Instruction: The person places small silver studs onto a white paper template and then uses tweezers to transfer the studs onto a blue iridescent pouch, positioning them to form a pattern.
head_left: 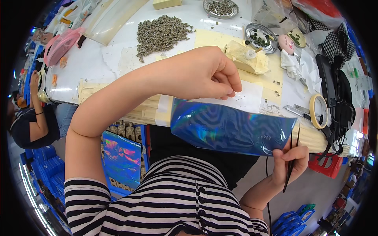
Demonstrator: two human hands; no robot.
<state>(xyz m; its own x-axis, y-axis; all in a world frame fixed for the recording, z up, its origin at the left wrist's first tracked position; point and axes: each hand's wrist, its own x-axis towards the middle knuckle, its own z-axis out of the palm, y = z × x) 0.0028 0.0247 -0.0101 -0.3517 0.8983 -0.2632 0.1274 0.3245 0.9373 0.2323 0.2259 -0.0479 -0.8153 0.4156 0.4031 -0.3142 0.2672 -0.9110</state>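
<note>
My left hand (204, 72) is raised over the table edge with its fingers pinched together at the upper edge of a shiny blue holographic sheet (228, 128); whether the fingertips grip the sheet is unclear. The sheet curves across in front of my chest. My right hand (291, 159) holds the sheet's lower right corner and also grips thin black tweezers (291, 161), which point up and down.
On the white table (90, 63) lie a pile of small grey pieces (161, 33), two metal dishes (222, 8) (262, 37), a tape roll (319, 110), a pink fan (61, 45) and white cloth (291, 63). Another person (33, 118) sits at far left. More holographic sheets (122, 157) lie below.
</note>
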